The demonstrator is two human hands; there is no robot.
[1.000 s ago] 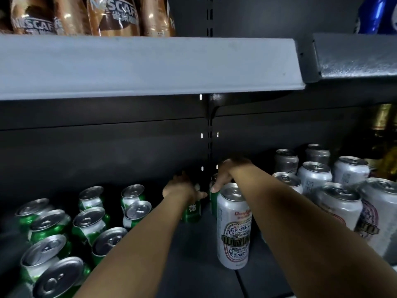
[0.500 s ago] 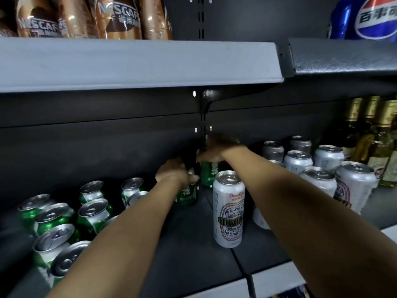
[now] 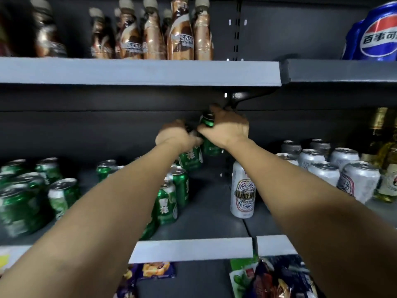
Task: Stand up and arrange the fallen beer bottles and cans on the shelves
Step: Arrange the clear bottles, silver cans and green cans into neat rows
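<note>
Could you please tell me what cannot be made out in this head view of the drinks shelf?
- Tops of the two green cans: covered by the left hand and right hand.
- Far-left green cans: motion-blurred, labels unreadable.
- Blue cola pack: cut by the right edge.
- Glass bottles: partly cut off, labels unclear.

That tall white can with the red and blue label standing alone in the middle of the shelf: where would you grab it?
Around the mid-body of the tall white can, coming from the front. It stands upright with open shelf in front and to its left, so fingers can wrap the round side.
</note>
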